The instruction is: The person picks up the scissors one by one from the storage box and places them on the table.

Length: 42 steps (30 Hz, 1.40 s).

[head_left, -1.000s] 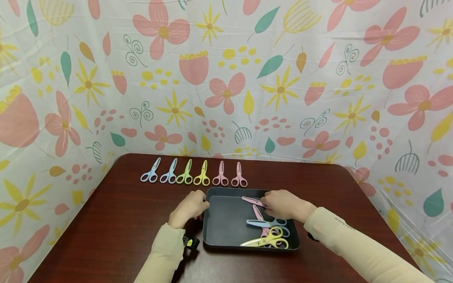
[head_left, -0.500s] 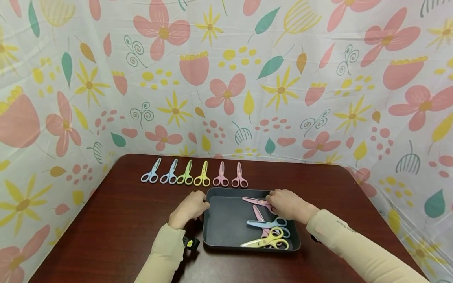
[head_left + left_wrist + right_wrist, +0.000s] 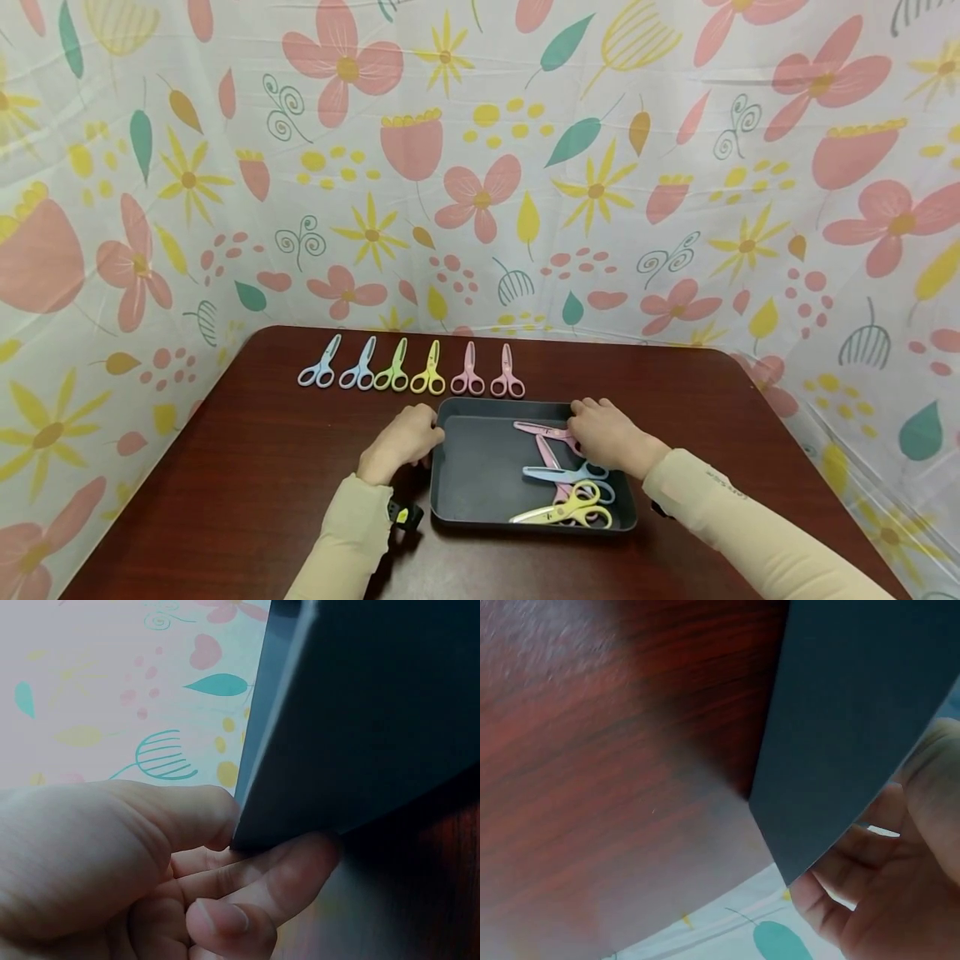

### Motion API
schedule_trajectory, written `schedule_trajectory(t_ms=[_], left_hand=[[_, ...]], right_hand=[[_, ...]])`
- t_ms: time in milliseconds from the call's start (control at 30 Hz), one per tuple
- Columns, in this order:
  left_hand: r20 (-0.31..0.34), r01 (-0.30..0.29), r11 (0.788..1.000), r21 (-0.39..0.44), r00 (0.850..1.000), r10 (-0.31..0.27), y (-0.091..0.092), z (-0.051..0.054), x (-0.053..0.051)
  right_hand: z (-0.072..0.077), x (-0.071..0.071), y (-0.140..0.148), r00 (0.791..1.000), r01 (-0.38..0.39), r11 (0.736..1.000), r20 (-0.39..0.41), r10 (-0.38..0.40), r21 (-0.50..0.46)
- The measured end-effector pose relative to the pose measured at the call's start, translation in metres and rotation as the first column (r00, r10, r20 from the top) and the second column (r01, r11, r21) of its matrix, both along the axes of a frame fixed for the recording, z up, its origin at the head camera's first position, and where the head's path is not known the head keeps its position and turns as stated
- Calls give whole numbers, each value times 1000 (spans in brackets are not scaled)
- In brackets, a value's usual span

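Note:
My left hand grips the left rim of a dark grey tray; in the left wrist view the thumb lies against the tray's edge, with fingers below. At the tray's right back corner, my right hand holds the handle end of pink scissors, the fingertips largely hidden. Bent fingers show beyond the tray wall in the right wrist view. Nearer the tray's front lie another pair of pink scissors, blue scissors and yellow scissors, overlapping.
Behind the tray, a row of scissors lies on the brown table, blades pointing back: two blue pairs, green scissors, yellow scissors and two pink pairs. A flowered cloth hangs behind the table.
My right hand has shifted slightly right and uncovered more of the pink scissors, whose blade tip has swung a little toward the front. My left hand stays on the tray rim.

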State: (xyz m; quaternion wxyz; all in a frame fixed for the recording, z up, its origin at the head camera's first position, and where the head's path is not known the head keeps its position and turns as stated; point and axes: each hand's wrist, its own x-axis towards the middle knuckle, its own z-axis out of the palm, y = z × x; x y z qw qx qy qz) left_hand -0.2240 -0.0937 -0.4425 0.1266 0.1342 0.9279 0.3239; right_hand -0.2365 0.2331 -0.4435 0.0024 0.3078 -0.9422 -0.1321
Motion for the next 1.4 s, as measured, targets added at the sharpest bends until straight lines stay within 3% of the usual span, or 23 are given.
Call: schedule_trajectory(t_ms=[267,533,767,1067,1400], left_hand=[[12,-8,1000,1,1000,8,0,2,0],[8,-1,1000,-7,1000,1,3,-2,2],[-2,13,1000,7,1000,-13,1,-2,1],[11,5,1000,-12,1000,-5,1,-1,0],[9,-2,1000,-15,1000,2,4,1,1]], right_hand=[[2,3,-2,997,48,998,64,-45,-36],[2,9,1,997,28,984,80,-14,-178],[8,15,12,1000,-27,950,-5,26,-312],[26,27,24,997,39,882,-35,-62,-469],[31,8,38,995,45,823,-46,-86,-566]])
